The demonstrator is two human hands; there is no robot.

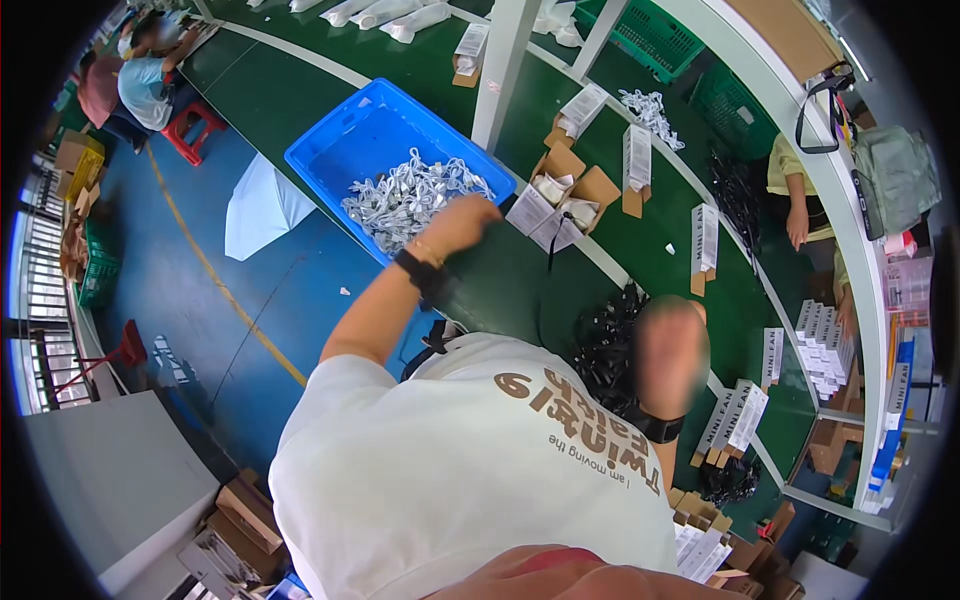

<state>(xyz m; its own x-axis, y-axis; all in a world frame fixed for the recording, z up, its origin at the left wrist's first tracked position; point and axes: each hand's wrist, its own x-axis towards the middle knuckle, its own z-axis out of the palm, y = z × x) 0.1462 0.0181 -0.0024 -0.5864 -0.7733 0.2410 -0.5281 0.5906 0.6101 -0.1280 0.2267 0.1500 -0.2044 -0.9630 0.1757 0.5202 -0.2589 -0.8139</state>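
Cables (410,192), white, lie heaped in the blue tub (345,140), apparently in small loops. From my end, the left hand (458,228) is at the tub's near edge, fingers toward the open boxes (565,205); it's too blurred for me to tell whether it is spread or pinching anything. The right hand (672,345) is just beside the black cords (605,335), blurred too, so I can't tell its grip either. I'd expect each white bundle to be light, soft and springy, hardly fragile but quick to snag on its neighbours. I'd pinch one across its middle, off any hard ends, lifting slowly.
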